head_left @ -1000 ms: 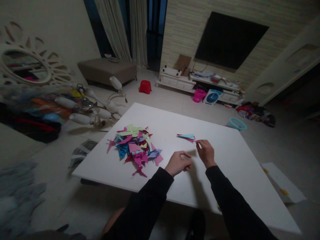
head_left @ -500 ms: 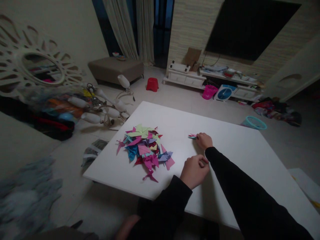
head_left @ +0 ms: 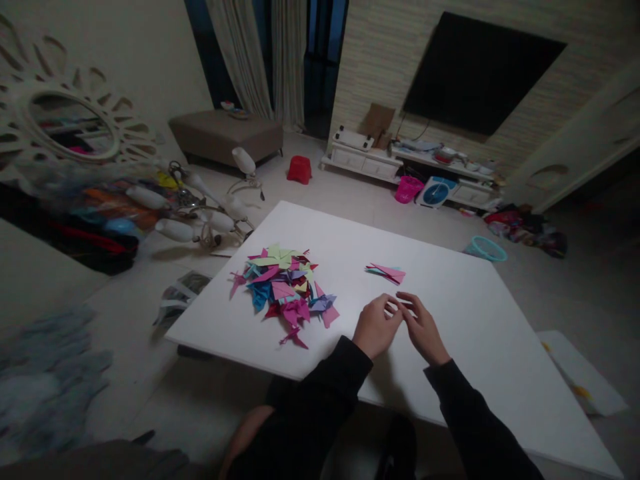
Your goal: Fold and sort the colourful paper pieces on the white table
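Both bare left hand (head_left: 376,327) and bare right hand (head_left: 425,331) half-curled, lower centre-right, can't tell if holding anything, below overlapping pink-and-teal folded papers (head_left: 395,275).

Showing: one left hand (head_left: 376,327), one right hand (head_left: 424,330), one desk (head_left: 480,327). One heap of many folded papers (head_left: 283,289) is overlapping past counting; one paper bundle (head_left: 391,273) is lying apart. One red stool (head_left: 299,171) is standing beyond.

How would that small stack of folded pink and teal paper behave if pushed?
The folded pink-and-teal paper stack looks thin, so it's probably light. It would likely slide across the flat white table. It splays at one end, so it may spread apart.
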Action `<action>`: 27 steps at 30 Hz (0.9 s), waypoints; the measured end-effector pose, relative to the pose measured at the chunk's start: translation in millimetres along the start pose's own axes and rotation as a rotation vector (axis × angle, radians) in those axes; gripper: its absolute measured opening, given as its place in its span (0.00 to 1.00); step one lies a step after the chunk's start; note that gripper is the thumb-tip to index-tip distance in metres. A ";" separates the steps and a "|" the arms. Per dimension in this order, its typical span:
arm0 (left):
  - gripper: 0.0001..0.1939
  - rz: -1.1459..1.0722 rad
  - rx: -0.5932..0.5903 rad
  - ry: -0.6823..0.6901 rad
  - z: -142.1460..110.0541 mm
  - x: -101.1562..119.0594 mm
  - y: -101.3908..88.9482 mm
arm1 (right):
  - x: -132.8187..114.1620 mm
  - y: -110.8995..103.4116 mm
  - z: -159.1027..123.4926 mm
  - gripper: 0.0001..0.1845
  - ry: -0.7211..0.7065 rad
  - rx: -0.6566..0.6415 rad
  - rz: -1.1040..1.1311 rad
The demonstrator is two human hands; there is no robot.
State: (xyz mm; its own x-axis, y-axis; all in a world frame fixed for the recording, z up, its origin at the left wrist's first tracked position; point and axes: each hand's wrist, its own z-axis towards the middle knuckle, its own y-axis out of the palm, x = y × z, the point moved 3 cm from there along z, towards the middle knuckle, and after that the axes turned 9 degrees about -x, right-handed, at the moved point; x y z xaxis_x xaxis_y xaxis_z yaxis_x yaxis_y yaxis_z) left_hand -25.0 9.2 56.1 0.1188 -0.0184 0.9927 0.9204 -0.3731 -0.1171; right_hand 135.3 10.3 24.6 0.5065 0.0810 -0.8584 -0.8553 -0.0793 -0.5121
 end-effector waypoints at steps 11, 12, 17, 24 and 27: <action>0.18 0.031 -0.279 0.075 -8.8 -7.6 50.6 | 9.9 23.5 -33.5 0.37 0.012 0.152 0.560; 0.18 0.012 -0.284 0.077 -5.7 -8.1 53.7 | 10.4 18.6 -30.4 0.36 0.018 0.170 0.570; 0.17 -0.156 -0.251 0.073 19.0 -14.9 67.8 | 14.0 -2.5 -18.7 0.37 0.037 0.211 0.636; 0.14 -0.242 -0.178 0.028 38.8 -27.0 85.9 | 33.6 -16.0 -13.4 0.36 0.042 0.221 0.605; 0.13 -0.271 -0.181 0.040 38.4 -27.6 91.0 | 38.1 -18.7 -14.2 0.36 0.035 0.215 0.579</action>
State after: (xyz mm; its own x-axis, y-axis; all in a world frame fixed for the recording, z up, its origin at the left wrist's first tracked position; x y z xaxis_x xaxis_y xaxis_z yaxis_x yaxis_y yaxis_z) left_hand 69.8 11.4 16.9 -0.1395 0.0696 0.9878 0.8350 -0.5280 0.1551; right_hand 172.2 0.8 1.1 -0.0469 0.0515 -0.9976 -0.9935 0.1015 0.0519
